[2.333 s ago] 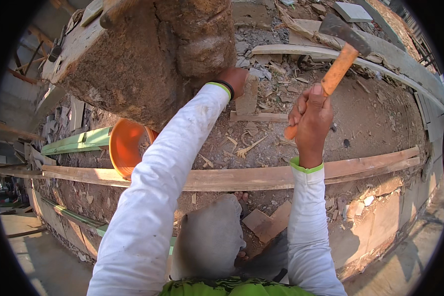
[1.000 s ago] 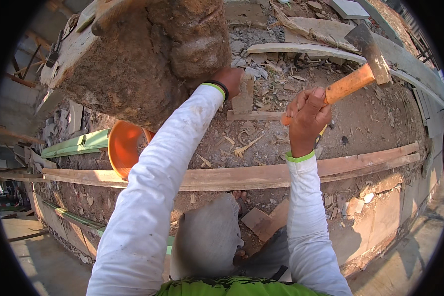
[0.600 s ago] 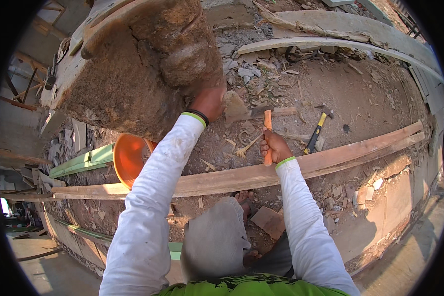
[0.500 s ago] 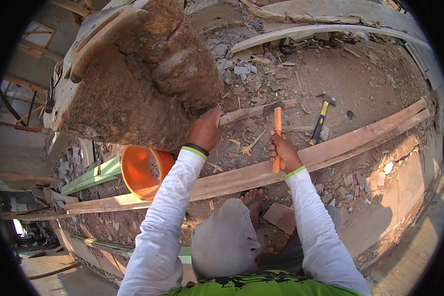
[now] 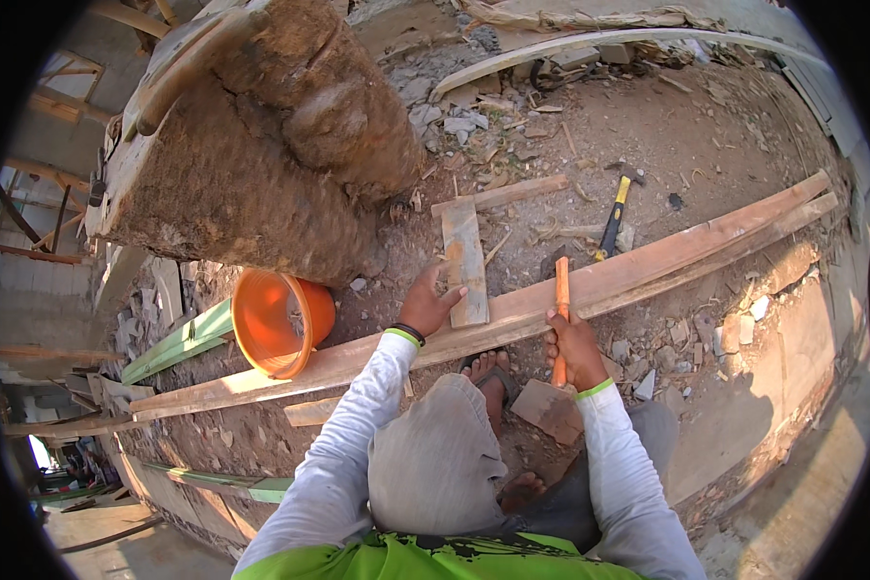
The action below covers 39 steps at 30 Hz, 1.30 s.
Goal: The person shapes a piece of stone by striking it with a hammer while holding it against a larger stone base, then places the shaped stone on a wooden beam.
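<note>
My left hand (image 5: 429, 302), fingers apart, is at the left edge of a short flat board (image 5: 466, 256); its thumb overlaps the edge, and I cannot tell whether it touches. The board's near end lies against a long plank (image 5: 638, 272). In my right hand (image 5: 576, 350) is the orange handle of a hatchet (image 5: 562, 280), held upright over the plank. Its dark head is partly hidden against the dirt. Beyond the board a narrow wood strip (image 5: 512, 193) lies on the ground.
A large earth-caked block (image 5: 261, 184) stands at the far left, with an orange bucket (image 5: 282, 324) in front of it. Right of the strip lies a yellow-and-black hammer (image 5: 616, 215). A brick-like slab (image 5: 548, 411) is by my foot, and rubble litters the dirt.
My left hand has let go of the wood strip it gripped and moved nearer me. The hatchet has come off the wood toward me. A short wood piece now shows beside my left forearm.
</note>
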Tool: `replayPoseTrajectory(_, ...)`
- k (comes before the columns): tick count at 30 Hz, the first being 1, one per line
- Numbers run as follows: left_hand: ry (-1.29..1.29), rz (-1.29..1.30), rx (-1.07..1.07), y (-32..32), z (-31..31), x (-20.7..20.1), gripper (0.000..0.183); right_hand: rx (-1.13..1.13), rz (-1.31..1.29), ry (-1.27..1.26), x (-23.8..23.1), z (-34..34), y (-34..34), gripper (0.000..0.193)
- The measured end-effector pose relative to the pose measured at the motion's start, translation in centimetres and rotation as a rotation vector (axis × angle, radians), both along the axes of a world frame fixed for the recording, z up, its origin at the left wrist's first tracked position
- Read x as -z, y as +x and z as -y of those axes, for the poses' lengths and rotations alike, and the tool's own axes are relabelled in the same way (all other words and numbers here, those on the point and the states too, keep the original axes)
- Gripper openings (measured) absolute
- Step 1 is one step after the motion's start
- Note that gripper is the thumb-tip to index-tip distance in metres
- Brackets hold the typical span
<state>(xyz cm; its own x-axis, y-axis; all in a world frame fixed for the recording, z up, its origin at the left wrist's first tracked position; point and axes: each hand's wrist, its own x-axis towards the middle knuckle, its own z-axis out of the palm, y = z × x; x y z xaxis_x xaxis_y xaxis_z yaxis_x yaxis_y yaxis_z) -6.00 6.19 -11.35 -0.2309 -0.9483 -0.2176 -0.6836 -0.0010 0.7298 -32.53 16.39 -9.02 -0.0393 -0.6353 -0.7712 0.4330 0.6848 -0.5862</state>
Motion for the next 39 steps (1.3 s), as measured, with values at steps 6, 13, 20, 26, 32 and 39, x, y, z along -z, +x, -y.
replayPoseTrajectory(6, 0.352, -0.422, -0.541, 3.1, 9.2, 11.2, 0.047, -0.095, -0.076, -0.094, 1.3, -0.4, 1.4, 0.021)
replayPoseTrajectory(13, 0.594, -0.967, -0.671, -0.1, 9.2, 11.8, 0.027, -0.143, -0.226, -0.198, 3.4, -1.7, 0.0, 0.020)
replayPoseTrajectory(20, 0.221, -1.148, -0.572, 1.1, 10.9, 5.5, 0.030, -0.158, -0.304, -0.235, 5.0, -1.5, 0.7, 0.019)
replayPoseTrajectory(26, -0.126, -1.133, -0.304, -1.1, 14.3, -2.9, 0.031, -0.172, -0.414, -0.284, 6.0, -1.6, 0.4, 0.017)
replayPoseTrajectory(32, -0.181, -0.772, -0.217, 0.9, 17.3, -0.5, 0.038, -0.204, -0.788, -0.394, 11.4, -1.8, 1.1, 0.017)
replayPoseTrajectory(39, -0.318, -0.489, -0.087, -0.1, 16.5, -4.5, 0.044, -0.128, -0.833, -0.526, 1.5, 0.3, 1.6, 0.025)
